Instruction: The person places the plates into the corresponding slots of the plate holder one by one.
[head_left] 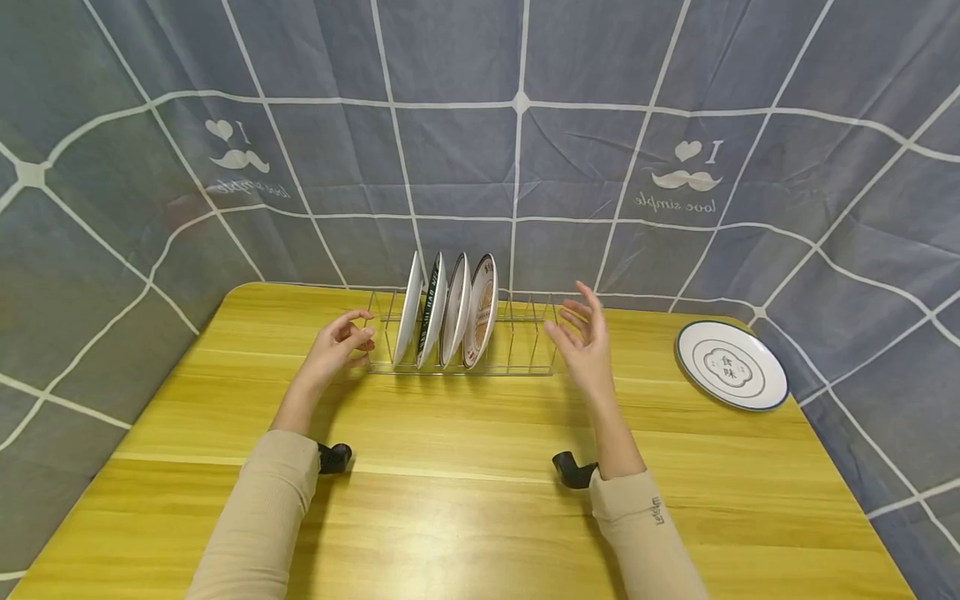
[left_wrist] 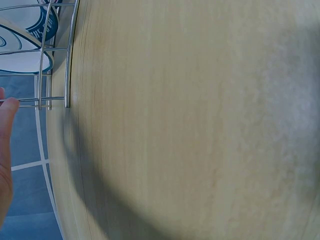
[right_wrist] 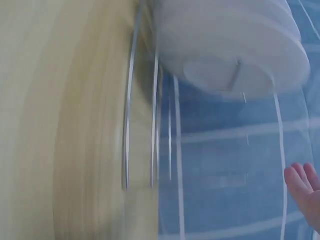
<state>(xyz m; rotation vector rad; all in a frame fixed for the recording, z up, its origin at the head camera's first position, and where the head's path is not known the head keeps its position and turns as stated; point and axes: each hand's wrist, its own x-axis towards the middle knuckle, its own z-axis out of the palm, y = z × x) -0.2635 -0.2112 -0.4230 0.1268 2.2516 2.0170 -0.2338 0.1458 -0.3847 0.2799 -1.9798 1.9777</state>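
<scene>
A silver wire dish rack (head_left: 517,372) stands on the table near the wall cloth. Several plates (head_left: 480,312) stand on edge in its left and middle slots. My left hand (head_left: 333,346) is at the rack's left end, fingers loosely bent. In the left wrist view, its thumb tip (left_wrist: 12,103) overlaps the end of a rack wire. Beside the rack's right end, my right hand (head_left: 585,342) is raised with its fingers spread and relaxed, holding nothing. The right wrist view shows its fingertips (right_wrist: 297,177) apart from the plates, whose pale underside is blurred.
A white plate (head_left: 731,367) with a dark rim and printed characters lies flat at the table's right side. Grey-blue cloth (head_left: 457,158) with white grid lines hangs close behind the rack and along both sides. Black camera mounts (head_left: 573,471) sit at both wrists.
</scene>
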